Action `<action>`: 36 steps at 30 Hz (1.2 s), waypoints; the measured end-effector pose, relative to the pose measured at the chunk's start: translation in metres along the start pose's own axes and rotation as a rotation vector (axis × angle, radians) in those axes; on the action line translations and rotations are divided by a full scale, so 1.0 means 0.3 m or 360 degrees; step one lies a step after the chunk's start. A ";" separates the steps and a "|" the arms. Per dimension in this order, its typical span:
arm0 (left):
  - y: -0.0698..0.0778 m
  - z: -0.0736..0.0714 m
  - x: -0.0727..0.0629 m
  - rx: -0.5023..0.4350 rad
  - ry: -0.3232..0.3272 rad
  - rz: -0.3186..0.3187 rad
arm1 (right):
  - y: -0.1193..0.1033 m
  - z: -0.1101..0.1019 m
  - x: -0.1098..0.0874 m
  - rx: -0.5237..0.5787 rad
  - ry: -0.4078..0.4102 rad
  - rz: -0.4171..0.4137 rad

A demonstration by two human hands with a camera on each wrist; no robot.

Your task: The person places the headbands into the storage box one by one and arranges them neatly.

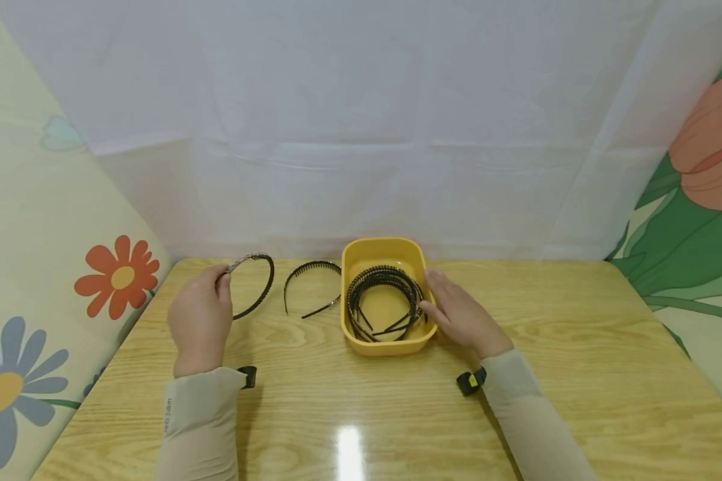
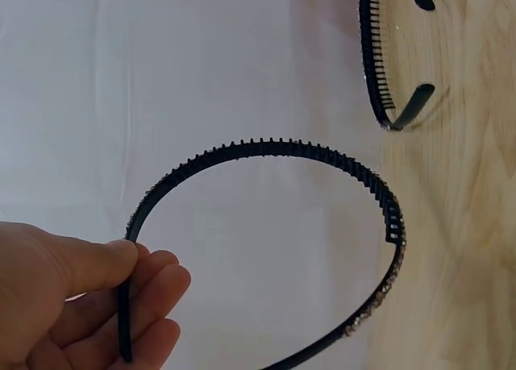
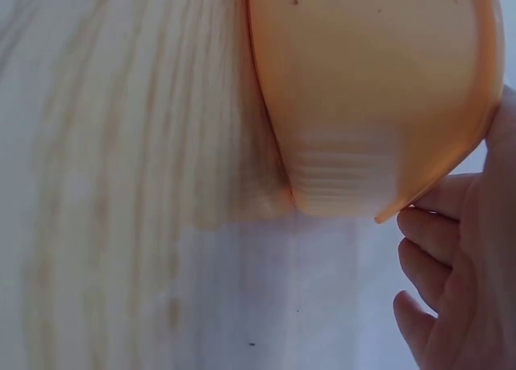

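Note:
My left hand (image 1: pixel 201 317) pinches a black toothed headband (image 2: pixel 270 149) near one end, between thumb and fingers. Glittery stones run along the band's outer side. To its right a second black headband (image 1: pixel 315 265) rests on the table, its right side at the wall of a yellow plastic bin (image 1: pixel 388 349). Inside that bin several black headbands (image 1: pixel 391 272) lie in overlapping loops. My right hand (image 1: pixel 462 312) rests against the bin's right side, fingers mostly straight, with the thumb at the rim. In the right wrist view the fingers touch the bin's edge (image 3: pixel 439 180).
The wood-grain table (image 1: pixel 313 394) runs back to a white cloth (image 1: pixel 367 120). Flower-patterned panels stand at the left (image 1: pixel 30 234) and right (image 1: pixel 698 234). Black straps with small devices sit at both wrists.

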State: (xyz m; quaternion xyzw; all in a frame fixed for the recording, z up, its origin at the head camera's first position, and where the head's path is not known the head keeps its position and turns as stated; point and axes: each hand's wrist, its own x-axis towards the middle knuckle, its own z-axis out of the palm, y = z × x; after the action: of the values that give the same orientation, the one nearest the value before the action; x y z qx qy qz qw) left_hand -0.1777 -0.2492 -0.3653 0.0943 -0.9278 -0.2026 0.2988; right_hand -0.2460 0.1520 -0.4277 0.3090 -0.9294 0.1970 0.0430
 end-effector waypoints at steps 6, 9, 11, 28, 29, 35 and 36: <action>0.018 0.014 -0.004 -0.0113 0.0057 0.0040 | -0.003 0.001 0.000 -0.0087 -0.0010 0.0024; 0.025 0.023 -0.004 -0.0176 0.0107 0.0058 | -0.006 -0.001 0.000 -0.0097 -0.0015 0.0026; 0.030 0.029 -0.004 -0.0227 0.0133 0.0063 | -0.006 -0.001 0.000 -0.0102 -0.0012 0.0022; 0.102 0.049 -0.006 -0.0818 0.0027 -0.0100 | 0.000 -0.001 -0.004 -0.0085 0.0010 -0.0006; 0.108 0.050 -0.006 -0.0874 0.0007 -0.0117 | 0.001 -0.001 -0.004 -0.0084 0.0011 -0.0005; 0.136 0.055 -0.009 -0.1266 -0.0101 -0.0231 | 0.001 -0.004 -0.007 -0.0075 0.0013 -0.0002; 0.141 0.056 -0.010 -0.1332 -0.0119 -0.0248 | 0.001 -0.005 -0.008 -0.0075 0.0015 -0.0002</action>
State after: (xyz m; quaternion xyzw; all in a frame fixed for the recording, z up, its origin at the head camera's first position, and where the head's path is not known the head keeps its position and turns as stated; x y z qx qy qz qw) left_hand -0.1877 -0.2048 -0.3611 0.0274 -0.7658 -0.5870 0.2613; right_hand -0.2444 0.1541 -0.4271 0.3076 -0.9334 0.1764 0.0549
